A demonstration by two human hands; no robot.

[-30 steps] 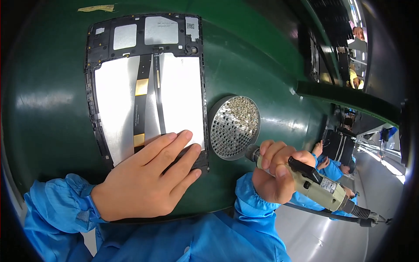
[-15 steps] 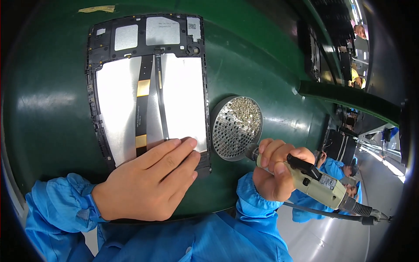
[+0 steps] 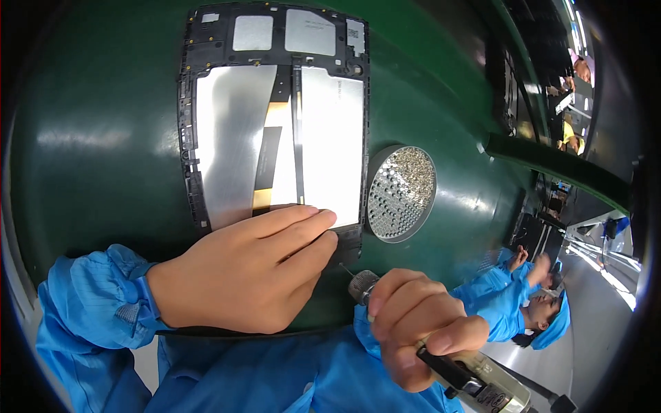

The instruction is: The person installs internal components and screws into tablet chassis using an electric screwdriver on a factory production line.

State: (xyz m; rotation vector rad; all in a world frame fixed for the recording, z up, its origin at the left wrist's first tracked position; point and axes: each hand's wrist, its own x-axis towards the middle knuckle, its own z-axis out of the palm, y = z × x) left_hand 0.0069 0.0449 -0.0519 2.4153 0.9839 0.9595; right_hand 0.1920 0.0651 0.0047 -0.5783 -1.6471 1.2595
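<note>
The left hand (image 3: 251,268) lies flat and open, palm down, on the lower edge of the opened tablet frame (image 3: 275,117), with the fingers stretched toward 3 o'clock and pressing the frame's lower right corner against the green table (image 3: 89,138); it holds nothing, it only pins. Compared with one second ago, this hand sits a little lower on the frame, so more of the two silver plates and the black and gold flex strip between them is uncovered. The frame itself lies flat at 12 o'clock from the hand, its position on the table looks the same. To the right, the round tray (image 3: 401,193) stands just beside the frame's right edge, at 1 o'clock from the left fingertips; it is filled with many small silver screws, mostly heaped in its upper half. The right hand (image 3: 420,327) is closed around the electric screwdriver (image 3: 475,382), and it has moved closer: the bit (image 3: 349,272) now points at 10 o'clock, almost touching the frame's lower right corner. In my judgement, a screw at this corner is being driven now.
</note>
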